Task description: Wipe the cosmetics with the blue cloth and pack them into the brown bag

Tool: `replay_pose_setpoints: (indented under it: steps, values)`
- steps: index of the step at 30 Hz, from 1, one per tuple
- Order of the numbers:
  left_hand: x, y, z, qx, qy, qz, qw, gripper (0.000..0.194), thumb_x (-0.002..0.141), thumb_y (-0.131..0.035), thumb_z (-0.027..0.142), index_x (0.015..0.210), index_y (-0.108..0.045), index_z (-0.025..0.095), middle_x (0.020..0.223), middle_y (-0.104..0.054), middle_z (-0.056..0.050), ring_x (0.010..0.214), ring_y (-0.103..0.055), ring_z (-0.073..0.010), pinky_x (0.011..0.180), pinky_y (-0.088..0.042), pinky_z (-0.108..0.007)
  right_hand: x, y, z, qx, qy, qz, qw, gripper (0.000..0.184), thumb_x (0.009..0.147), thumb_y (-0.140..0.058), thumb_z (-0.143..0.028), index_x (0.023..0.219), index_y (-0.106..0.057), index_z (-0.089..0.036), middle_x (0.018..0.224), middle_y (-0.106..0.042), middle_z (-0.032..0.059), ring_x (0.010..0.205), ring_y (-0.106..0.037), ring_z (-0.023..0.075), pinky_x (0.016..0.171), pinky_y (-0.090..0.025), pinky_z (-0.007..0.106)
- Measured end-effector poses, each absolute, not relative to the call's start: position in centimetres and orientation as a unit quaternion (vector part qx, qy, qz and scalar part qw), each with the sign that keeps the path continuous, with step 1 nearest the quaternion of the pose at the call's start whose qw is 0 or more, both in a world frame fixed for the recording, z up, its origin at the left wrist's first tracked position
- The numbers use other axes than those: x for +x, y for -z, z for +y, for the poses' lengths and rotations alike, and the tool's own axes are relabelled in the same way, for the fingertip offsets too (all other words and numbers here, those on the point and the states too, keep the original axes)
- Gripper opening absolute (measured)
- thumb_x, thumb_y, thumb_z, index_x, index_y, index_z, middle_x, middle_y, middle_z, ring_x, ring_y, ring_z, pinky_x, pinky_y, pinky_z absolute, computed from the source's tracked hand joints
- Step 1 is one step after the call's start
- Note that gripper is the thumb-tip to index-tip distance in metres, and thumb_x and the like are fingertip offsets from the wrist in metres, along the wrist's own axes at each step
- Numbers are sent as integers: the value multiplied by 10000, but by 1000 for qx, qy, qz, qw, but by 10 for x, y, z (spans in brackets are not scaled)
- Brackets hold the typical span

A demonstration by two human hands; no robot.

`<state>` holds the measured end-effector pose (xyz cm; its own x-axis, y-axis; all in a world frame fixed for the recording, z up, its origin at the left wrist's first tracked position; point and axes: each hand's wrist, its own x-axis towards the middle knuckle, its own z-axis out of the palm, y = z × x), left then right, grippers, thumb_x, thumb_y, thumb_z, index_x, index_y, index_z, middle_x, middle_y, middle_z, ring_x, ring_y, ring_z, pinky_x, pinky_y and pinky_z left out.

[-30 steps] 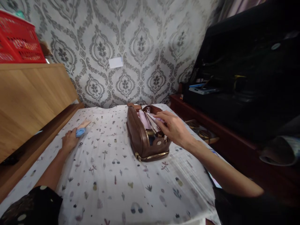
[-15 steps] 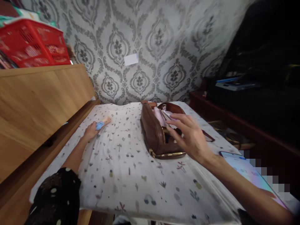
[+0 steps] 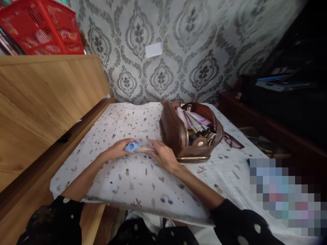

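Over the patterned cloth, my left hand (image 3: 119,149) is closed around the light-blue end of a small blue-and-peach item (image 3: 132,146), whose exact kind I cannot make out. Its narrow peach part points right, into the fingers of my right hand (image 3: 165,156), which pinch its far end. Just beyond my right hand stands a brown toiletry bag (image 3: 171,127), unzipped. A pink tube (image 3: 182,116), slim brushes or sticks and other cosmetics show inside it.
Eyeglasses (image 3: 233,141) lie right of the bag. A pixelated patch covers something at the right edge. The white printed cloth (image 3: 122,119) covers the table. At left stand a wooden panel (image 3: 51,88) and a red basket (image 3: 48,29); patterned wallpaper is behind.
My right hand has left the bag's opening and come down-left to the peach end of the item. My left hand has brought the item rightward and nearer. The view has shifted slightly.
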<state>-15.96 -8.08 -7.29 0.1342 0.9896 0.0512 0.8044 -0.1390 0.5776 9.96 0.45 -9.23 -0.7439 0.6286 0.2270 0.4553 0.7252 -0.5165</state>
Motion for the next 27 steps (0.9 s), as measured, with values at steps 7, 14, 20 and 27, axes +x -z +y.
replay_pose_setpoints:
  steps: [7,14,20,27]
  values:
    - [-110,73,-77,753,-192,626,61,517,942,-533,608,1241,-621,195,1261,-671,-127,1197,-602,-298,1079,-415,-429,96,104,0,-266,-200,-921,203,181,936,-605,-172,1097,-687,-160,1103,-707,119,1086,-638,232,909,-526,349]
    - [-102,95,-74,783,-95,614,20,536,976,-481,598,1319,-580,198,1284,-676,-127,1224,-593,-299,1134,-319,-488,97,125,7,-224,-212,-923,232,209,909,-592,-85,1081,-700,-136,1086,-721,129,1104,-641,250,961,-532,395]
    - [-176,88,-100,688,-182,697,87,492,935,-477,642,931,-645,179,968,-683,-117,925,-642,-271,862,-479,-365,99,126,8,-202,-233,-914,264,268,923,-639,-184,1184,-699,-181,1087,-741,121,1057,-666,254,941,-544,419]
    - [-164,101,-101,526,-410,731,147,471,847,-595,647,780,-605,181,687,-579,-6,699,-565,-176,723,-463,-291,103,122,4,-244,-346,-862,278,240,929,-610,-278,1108,-735,-179,1004,-758,93,901,-696,231,853,-534,349]
